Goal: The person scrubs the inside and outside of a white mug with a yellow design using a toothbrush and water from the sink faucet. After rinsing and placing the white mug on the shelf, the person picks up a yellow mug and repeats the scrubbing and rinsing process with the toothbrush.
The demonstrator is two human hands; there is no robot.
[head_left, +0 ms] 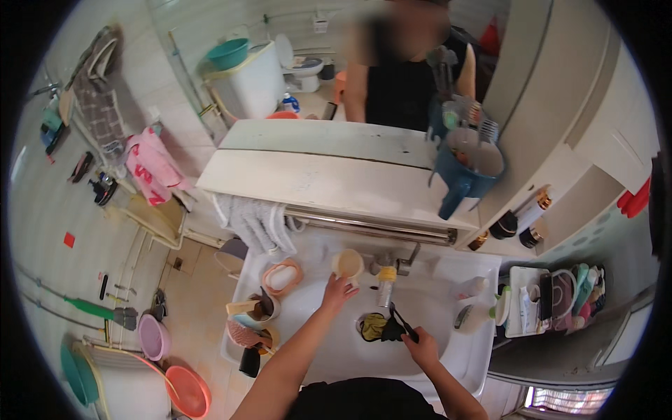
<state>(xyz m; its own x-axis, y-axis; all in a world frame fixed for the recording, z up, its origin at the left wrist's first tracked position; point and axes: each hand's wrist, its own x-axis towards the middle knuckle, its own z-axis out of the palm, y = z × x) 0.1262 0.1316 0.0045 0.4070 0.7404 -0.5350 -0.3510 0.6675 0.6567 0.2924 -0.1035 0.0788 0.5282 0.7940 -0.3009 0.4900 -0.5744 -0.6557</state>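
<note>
My left hand (339,291) is closed on the near side of a small cream cup (348,264) at the back of the white sink (329,360), left of the faucet (386,280). Right of the sink's middle, my right hand (423,348) grips one end of a black strap-like piece (400,325). Its other end reaches a yellow-and-black bundle (373,327) that lies over the drain, below the spout. I cannot make out exactly what the bundle is.
Cups with brushes and combs (260,308) crowd the sink's left rim, near a peach-coloured ring (281,277). A pump bottle (477,316) and a white basket (516,325) stand right. Above are a grey towel (255,222), a shelf (315,171) and a blue cup (467,168).
</note>
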